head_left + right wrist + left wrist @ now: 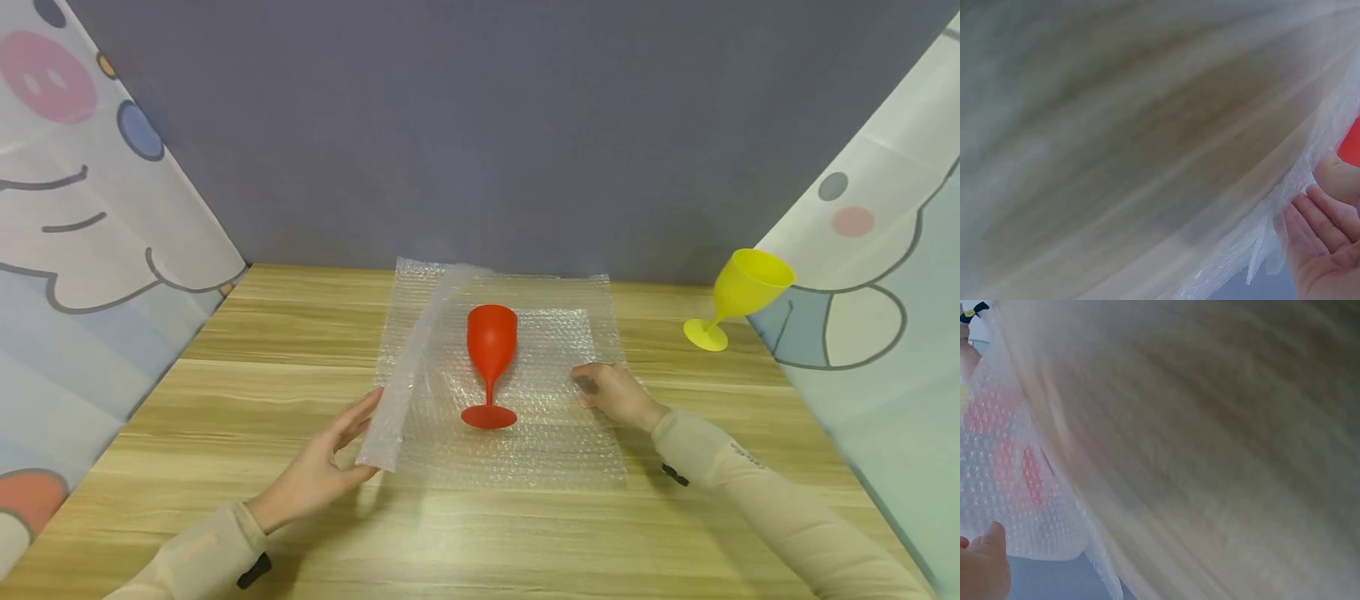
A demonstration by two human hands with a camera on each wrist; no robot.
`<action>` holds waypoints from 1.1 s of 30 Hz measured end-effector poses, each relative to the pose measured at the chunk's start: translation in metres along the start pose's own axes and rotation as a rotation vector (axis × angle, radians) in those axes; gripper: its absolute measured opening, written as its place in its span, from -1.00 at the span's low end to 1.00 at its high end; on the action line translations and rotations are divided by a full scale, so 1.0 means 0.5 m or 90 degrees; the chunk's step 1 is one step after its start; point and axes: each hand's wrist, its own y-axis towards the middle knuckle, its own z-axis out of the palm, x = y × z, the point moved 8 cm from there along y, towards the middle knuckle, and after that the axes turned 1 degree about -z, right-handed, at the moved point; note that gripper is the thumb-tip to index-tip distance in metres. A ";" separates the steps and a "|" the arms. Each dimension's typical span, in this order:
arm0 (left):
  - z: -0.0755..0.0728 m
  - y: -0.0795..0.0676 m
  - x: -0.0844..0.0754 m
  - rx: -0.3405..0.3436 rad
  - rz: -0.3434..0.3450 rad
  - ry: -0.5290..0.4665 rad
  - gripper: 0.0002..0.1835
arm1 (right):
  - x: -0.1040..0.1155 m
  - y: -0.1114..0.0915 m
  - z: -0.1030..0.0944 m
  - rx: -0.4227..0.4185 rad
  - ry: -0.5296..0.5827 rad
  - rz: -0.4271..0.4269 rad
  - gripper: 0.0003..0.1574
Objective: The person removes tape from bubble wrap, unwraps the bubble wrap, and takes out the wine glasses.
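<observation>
A red plastic goblet [492, 342] lies on a sheet of bubble wrap [570, 458], its bowl toward the back and its foot toward the front. The wrap's left side stands up in a folded flap [408, 375]. My left hand [318, 471] is at that flap, touching it with thumb and fingers spread apart; its fingertips are partly hidden. Over the wrap's right part, my right hand [618, 396] rests with its thumb apart from loosely bent fingers. The right wrist view shows the fingers [1319, 228] beside the wrap's edge, with a red patch of the goblet [1350, 144] behind.
A yellow goblet [750, 283] stands upright at the back right of the wooden table [270, 367]. A grey wall panel [510, 133] rises behind the table. Printed cloths [855, 333] hang along both sides.
</observation>
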 end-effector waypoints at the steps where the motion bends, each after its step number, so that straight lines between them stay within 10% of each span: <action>1: -0.003 -0.001 0.000 -0.001 0.001 0.003 -0.04 | 0.000 0.001 0.000 0.000 0.002 0.001 -0.42; 33: -0.083 -0.069 0.055 -0.030 -0.111 0.134 0.05 | 0.009 0.003 0.000 0.010 -0.017 -0.013 -0.41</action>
